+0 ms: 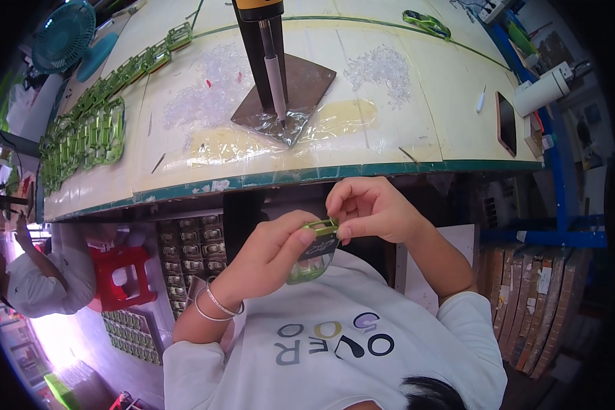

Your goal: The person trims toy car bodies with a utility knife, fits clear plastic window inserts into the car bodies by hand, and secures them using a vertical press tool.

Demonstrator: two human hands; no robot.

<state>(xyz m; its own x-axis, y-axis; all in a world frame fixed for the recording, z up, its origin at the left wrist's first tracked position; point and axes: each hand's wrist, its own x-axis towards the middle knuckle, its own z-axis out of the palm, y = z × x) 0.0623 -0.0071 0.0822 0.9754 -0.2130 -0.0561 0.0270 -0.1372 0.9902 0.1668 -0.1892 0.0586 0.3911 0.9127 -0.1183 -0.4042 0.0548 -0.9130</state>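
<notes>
In front of my chest, below the table edge, I hold a clear green plastic shell [313,265] with a dark panel, shaped like a toy car body. My left hand [275,249] is closed round its left side, with the thumb along its top. My right hand [370,213] has its fingers curled and pinched at the shell's upper right corner. Whatever sits between those fingertips is too small to make out. Above them, on the table, a black stand carries an upright driver [275,85], its tip over a brown square plate [249,115].
Small clear plastic pieces [383,72] lie in piles on both sides of the stand. Rows of green shells [82,140] line the table's left. A phone [506,123] and white bottle [543,89] are at right. A red stool [121,273] and another person [48,270] are at left.
</notes>
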